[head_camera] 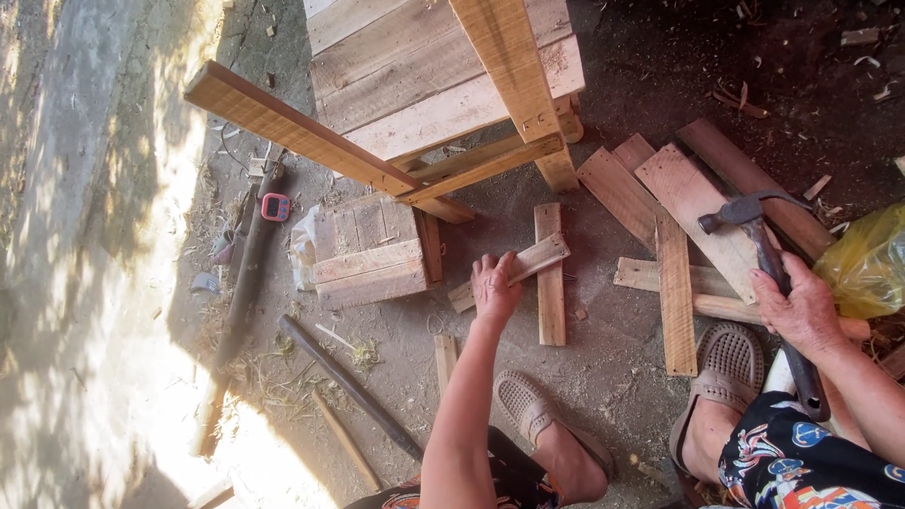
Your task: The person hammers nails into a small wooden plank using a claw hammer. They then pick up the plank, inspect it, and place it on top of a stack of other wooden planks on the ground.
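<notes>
My left hand (494, 287) reaches down to the ground and grips a short wooden slat (528, 262) that lies slanted across another upright slat (550, 283). My right hand (801, 311) is closed around the dark handle of a claw hammer (754, 221), whose steel head is raised above a pile of wooden boards (683, 203). A tilted wooden frame of long beams (377, 160) stands just beyond my left hand. My feet in beige slip-on shoes rest on the ground below.
A small wooden crate (370, 253) sits left of the slats, with a red tape measure (275, 206) farther left. Dark rods (349, 386) lie on the dirt. A yellow plastic bag (867, 259) is at the right edge. Sunlit concrete runs along the left.
</notes>
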